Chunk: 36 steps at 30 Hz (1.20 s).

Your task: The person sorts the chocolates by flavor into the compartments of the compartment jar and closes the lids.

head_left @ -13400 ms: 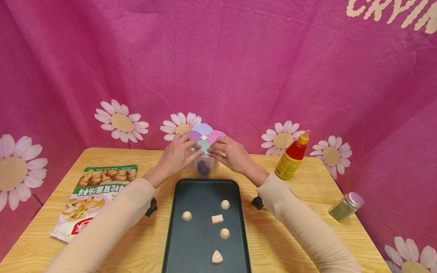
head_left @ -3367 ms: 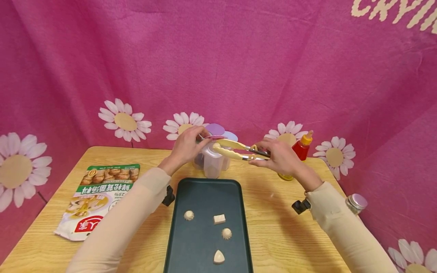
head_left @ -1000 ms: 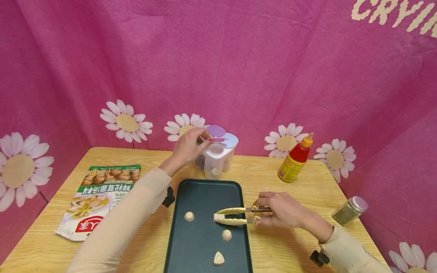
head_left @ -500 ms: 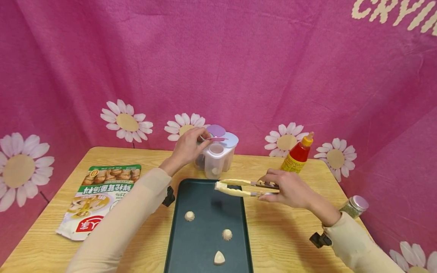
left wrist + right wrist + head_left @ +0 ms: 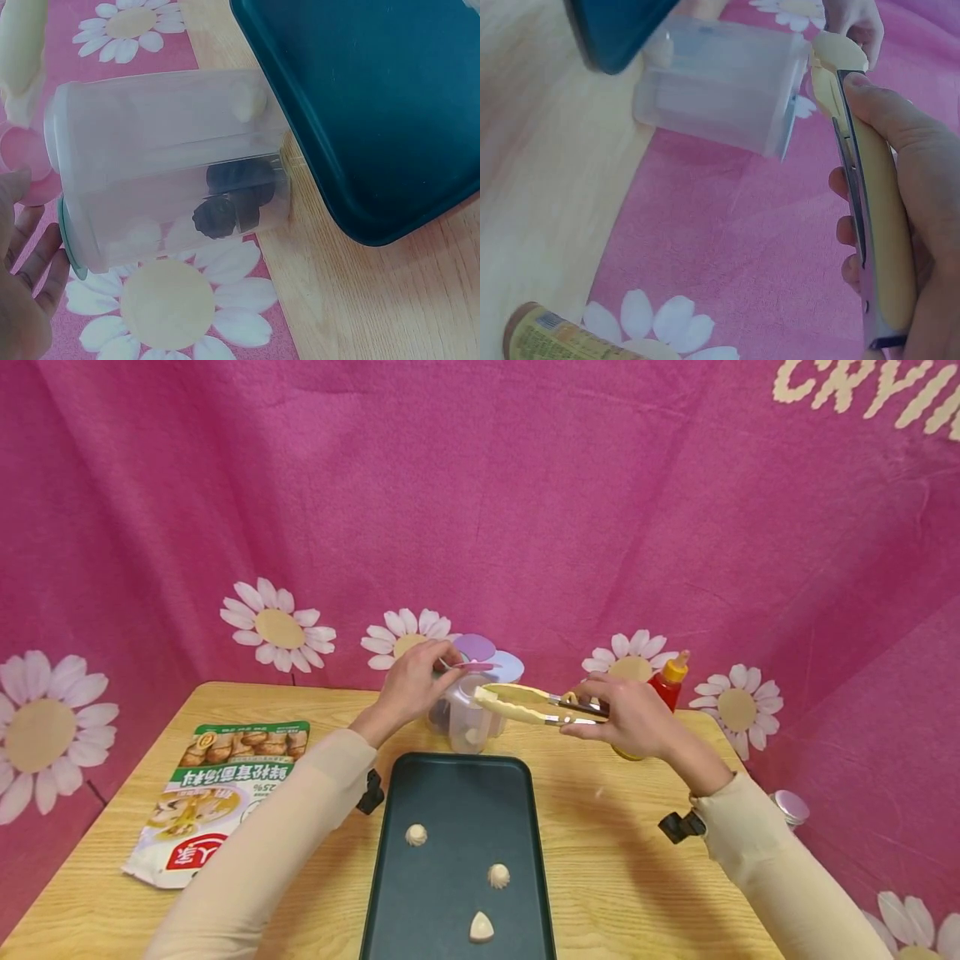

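Note:
My right hand (image 5: 633,714) grips yellow-tipped tongs (image 5: 517,700). A small white rectangular piece (image 5: 484,694) sits between the tong tips, right over the mouth of a clear divided container (image 5: 467,733). With thumb and fingers my left hand (image 5: 415,687) holds up the container's pink lid (image 5: 480,665). In the left wrist view, a pale piece (image 5: 247,101) lies at the bottom of one compartment and dark pieces (image 5: 216,216) in another. Two swirl-shaped pieces (image 5: 416,835) and a triangular one (image 5: 482,927) lie on the dark tray (image 5: 450,793).
On the left of the wooden table (image 5: 341,827) lies a food pouch (image 5: 217,802). A red sauce bottle (image 5: 669,683) stands behind my right hand, partly hidden. A spice jar's lid (image 5: 791,807) shows past my right sleeve. Pink cloth (image 5: 480,510) hangs behind.
Earlier the tongs carried a swirl piece to the container. They then took the rectangular piece off the tray and have risen with it to the opening. My left hand stays at the lid.

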{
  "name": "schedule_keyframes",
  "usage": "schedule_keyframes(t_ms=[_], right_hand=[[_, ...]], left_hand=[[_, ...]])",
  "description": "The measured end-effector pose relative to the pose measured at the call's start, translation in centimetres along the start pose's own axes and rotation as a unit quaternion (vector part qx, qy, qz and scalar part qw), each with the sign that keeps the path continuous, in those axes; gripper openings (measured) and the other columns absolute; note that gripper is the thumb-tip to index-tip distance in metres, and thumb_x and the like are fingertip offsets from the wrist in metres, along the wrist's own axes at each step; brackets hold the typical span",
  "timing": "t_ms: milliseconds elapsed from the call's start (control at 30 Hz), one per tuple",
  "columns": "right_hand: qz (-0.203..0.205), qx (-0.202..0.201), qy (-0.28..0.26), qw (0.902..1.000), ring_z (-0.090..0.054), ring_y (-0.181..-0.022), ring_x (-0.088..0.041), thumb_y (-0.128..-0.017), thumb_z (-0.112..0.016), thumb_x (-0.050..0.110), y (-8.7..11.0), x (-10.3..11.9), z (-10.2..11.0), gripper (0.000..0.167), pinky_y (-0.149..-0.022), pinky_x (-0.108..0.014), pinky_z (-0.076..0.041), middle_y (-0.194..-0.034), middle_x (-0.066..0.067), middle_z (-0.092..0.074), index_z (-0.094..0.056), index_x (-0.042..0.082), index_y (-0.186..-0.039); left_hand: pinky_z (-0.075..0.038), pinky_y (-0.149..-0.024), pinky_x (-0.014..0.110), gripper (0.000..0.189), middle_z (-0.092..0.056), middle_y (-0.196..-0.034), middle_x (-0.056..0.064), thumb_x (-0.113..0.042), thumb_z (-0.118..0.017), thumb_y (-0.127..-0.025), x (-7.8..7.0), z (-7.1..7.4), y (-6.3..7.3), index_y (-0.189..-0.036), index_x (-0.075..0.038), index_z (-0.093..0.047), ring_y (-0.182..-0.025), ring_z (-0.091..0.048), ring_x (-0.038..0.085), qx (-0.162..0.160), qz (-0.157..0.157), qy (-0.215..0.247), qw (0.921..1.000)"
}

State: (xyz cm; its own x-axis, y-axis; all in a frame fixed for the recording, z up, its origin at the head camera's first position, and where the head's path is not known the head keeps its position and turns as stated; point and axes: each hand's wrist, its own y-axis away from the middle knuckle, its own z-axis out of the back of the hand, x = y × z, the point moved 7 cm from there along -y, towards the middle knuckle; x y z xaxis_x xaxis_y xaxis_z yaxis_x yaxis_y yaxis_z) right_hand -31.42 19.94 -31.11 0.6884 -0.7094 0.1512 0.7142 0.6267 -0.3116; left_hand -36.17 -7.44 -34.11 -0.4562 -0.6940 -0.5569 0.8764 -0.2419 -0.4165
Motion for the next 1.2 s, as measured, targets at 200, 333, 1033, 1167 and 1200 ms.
schedule_keyframes(t_ms=[200, 333, 1033, 1167, 1200], right_hand=[[-0.007, 0.003, 0.004, 1.0, -0.053, -0.072, -0.012, -0.082, -0.09, 0.041, -1.5, -0.7, 0.2, 0.049, -0.061, -0.024, -0.043, -0.096, -0.005, -0.074, -0.077, 0.008, -0.114], [-0.015, 0.014, 0.004, 0.9998, -0.053, -0.072, -0.012, -0.082, -0.089, 0.042, -1.8, -1.1, 0.0, 0.05, -0.061, -0.024, -0.042, -0.098, -0.005, -0.075, -0.077, 0.008, -0.117], [-0.027, 0.039, 0.032, 0.9984, -0.051, -0.073, -0.009, -0.078, -0.092, 0.046, 2.2, -0.2, 1.0, 0.052, -0.06, -0.023, -0.044, -0.091, 0.001, -0.065, -0.075, 0.013, -0.114], [-0.024, 0.058, 0.046, 0.997, -0.047, -0.069, -0.005, -0.078, -0.091, 0.049, 4.0, 0.3, 0.7, 0.052, -0.057, -0.021, -0.04, -0.085, 0.005, -0.058, -0.076, 0.015, -0.114], [-0.023, 0.06, 0.048, 0.9968, -0.046, -0.069, -0.004, -0.078, -0.091, 0.051, 4.4, 0.4, 0.6, 0.052, -0.056, -0.02, -0.039, -0.085, 0.006, -0.058, -0.076, 0.016, -0.114]], left_hand=[[-0.061, -0.089, 0.041, 0.015, -0.074, -0.112, 0.008, -0.023, -0.075, -0.099, 0.0, 0.0, 0.0, -0.11, -0.012, -0.07, -0.103, -0.071, 0.026, 0.002, 0.004, 0.003, 1.0], [-0.062, -0.09, 0.041, 0.015, -0.074, -0.112, 0.009, -0.023, -0.075, -0.099, -0.1, -0.1, 0.0, -0.11, -0.012, -0.07, -0.104, -0.072, 0.026, 0.004, 0.003, 0.007, 1.0], [-0.061, -0.089, 0.041, 0.016, -0.074, -0.111, 0.01, -0.02, -0.075, -0.099, 0.0, 0.0, -0.1, -0.111, -0.011, -0.07, -0.103, -0.071, 0.026, 0.006, 0.001, 0.0, 1.0], [-0.061, -0.089, 0.041, 0.016, -0.074, -0.111, 0.01, -0.02, -0.075, -0.099, 0.1, -0.1, -0.1, -0.111, -0.011, -0.07, -0.104, -0.071, 0.026, 0.008, 0.002, -0.001, 1.0], [-0.061, -0.09, 0.041, 0.016, -0.074, -0.112, 0.01, -0.02, -0.075, -0.099, 0.1, 0.0, -0.1, -0.112, -0.011, -0.07, -0.104, -0.071, 0.026, 0.009, 0.002, -0.001, 1.0]])
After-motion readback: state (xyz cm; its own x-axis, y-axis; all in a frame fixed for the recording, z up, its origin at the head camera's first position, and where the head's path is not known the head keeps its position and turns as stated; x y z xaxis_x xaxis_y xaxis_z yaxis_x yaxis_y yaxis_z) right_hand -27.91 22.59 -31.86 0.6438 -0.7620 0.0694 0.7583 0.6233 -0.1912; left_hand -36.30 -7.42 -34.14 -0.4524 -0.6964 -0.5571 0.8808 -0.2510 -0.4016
